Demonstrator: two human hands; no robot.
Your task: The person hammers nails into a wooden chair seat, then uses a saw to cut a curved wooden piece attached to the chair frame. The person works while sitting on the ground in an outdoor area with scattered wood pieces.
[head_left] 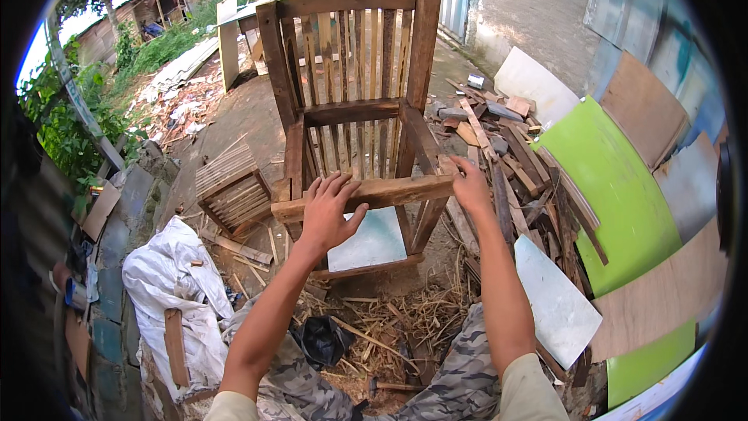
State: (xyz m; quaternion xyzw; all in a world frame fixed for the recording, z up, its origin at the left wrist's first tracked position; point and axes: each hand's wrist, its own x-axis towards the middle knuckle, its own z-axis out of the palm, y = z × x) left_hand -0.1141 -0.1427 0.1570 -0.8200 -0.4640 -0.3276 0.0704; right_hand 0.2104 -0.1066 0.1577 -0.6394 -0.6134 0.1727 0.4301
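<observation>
A rough wooden chair frame (351,54) with a slatted back stands on the ground in front of me. It has no seat; a pale board shows through the gap. My left hand (327,214) rests flat, fingers spread, on the front rail (389,191) near its left end. My right hand (470,185) closes around the right end of that same rail, at the corner with the front leg.
A small slatted wooden panel (230,187) lies left of the chair. White sacks (175,281) lie at lower left. A heap of scrap planks (506,148) and green and white boards (615,195) fill the right. Straw and offcuts cover the ground by my knees.
</observation>
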